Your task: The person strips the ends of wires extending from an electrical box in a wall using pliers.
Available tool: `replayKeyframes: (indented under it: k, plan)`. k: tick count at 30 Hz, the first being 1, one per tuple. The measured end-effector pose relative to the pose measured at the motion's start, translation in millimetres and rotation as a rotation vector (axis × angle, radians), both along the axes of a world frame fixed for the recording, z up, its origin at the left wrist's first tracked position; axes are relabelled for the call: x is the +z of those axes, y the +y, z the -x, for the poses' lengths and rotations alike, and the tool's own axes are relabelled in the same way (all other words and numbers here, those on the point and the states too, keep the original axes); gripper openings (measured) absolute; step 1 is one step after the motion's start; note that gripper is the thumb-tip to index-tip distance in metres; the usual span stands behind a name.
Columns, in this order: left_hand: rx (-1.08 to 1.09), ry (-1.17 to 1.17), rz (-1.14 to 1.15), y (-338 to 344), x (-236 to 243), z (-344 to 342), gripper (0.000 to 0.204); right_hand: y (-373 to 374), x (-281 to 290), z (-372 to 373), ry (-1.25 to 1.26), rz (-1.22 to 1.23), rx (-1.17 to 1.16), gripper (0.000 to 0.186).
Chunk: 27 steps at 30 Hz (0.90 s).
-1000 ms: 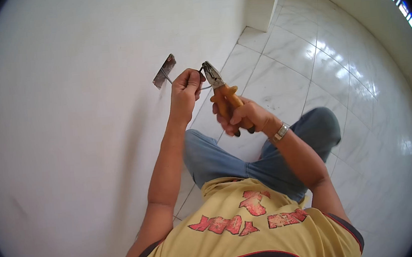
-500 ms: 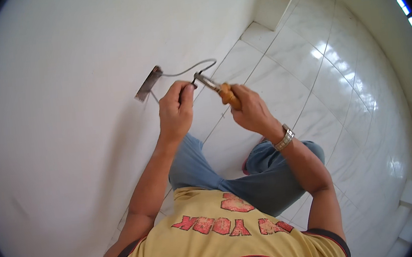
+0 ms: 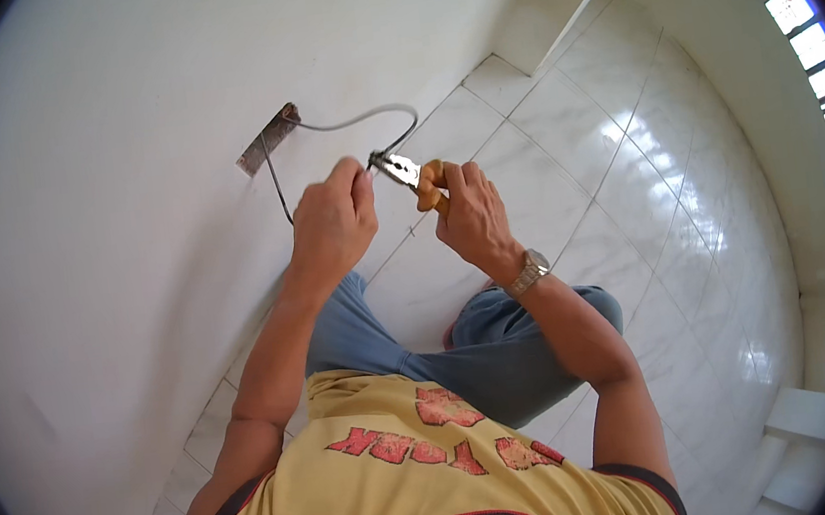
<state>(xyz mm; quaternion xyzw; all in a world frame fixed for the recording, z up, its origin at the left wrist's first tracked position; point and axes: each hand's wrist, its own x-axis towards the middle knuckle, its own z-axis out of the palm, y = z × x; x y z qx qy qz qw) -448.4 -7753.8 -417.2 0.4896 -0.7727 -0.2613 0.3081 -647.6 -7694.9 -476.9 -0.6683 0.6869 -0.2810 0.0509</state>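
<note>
Two dark electrical wires come out of a recessed wall box (image 3: 259,153). One wire (image 3: 358,117) loops out to the right and bends back to the jaws of the pliers (image 3: 403,170). The other wire (image 3: 276,183) runs down behind my left hand (image 3: 333,218). Thumb and fingers of that hand are pinched on a wire close to the jaws; the wire's end inside the grip is hidden. My right hand (image 3: 477,219) is wrapped round the orange pliers handles, with the metal jaws at the wire. Whether the jaws bite on it is too small to tell.
A white wall (image 3: 104,189) stands close on the left. Glossy marble-patterned tiles (image 3: 620,226) cover the floor to the right. My bent knees in blue jeans (image 3: 505,368) are below my hands. A wall corner (image 3: 548,12) juts out ahead, and barred windows (image 3: 818,54) are far right.
The pliers have rolled, so the flat of their jaws now shows instead of the edge. The hands and wall box sit slightly further left in view; more of the second wire shows.
</note>
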Motion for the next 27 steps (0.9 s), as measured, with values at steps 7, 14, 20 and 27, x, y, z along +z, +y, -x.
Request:
replayKeyframes:
  k: [7, 14, 20, 27]
  plan:
    - [-0.209, 0.627, 0.053, -33.8, -61.1, -10.6, 0.01, 26.6, 45.1, -18.4, -1.495, -0.914, 0.484, 0.045]
    - [-0.06, 0.255, 0.051, -3.0, -37.9, -8.5, 0.022, 23.3, 10.4, -10.3, -0.245, -0.207, 0.079, 0.044]
    - [-0.038, 0.427, -0.077, -2.6, -10.6, -6.9, 0.026, 15.9, 17.6, -13.7, -0.622, -0.301, 0.177, 0.047]
    - [-0.162, 0.583, -0.233, -16.2, -15.7, -19.1, 0.025, 12.4, 50.8, -15.3, -1.307, -0.769, 0.422, 0.059]
